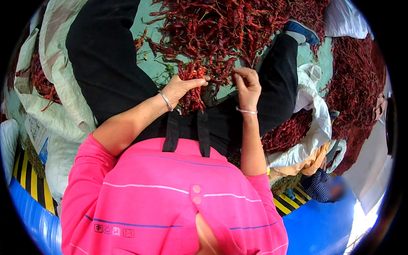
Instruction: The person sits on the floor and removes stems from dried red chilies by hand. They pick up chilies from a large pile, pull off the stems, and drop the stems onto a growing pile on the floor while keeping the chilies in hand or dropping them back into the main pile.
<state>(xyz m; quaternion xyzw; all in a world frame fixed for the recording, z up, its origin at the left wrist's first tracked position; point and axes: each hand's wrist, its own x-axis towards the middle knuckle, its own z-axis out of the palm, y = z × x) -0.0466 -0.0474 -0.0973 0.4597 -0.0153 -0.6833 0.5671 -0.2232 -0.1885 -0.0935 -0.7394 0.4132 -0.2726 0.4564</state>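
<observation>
My left hand (pixel 183 87) is closed around a bunch of dried red chili peppers (pixel 193 95), which stick out above and below the fingers. To its right, my right hand (pixel 247 84) is raised with the thumb and fingertips bent close together, near the loose chilies; whether a pepper or stem is between them cannot be made out. Beyond both hands a large heap of dried red chilies (pixel 223 28) spreads over the green floor (pixel 153 63) between my legs. Loose stems and a few greenish bits lie at the heap's left edge.
An open woven sack (pixel 63 95) with chilies stands at the left. Another white sack (pixel 322 118) holding chilies is at the right. Past it lies a long chili heap (pixel 350 83). A person in a striped top (pixel 315 185) is at the lower right, near yellow-black floor stripes (pixel 287 204).
</observation>
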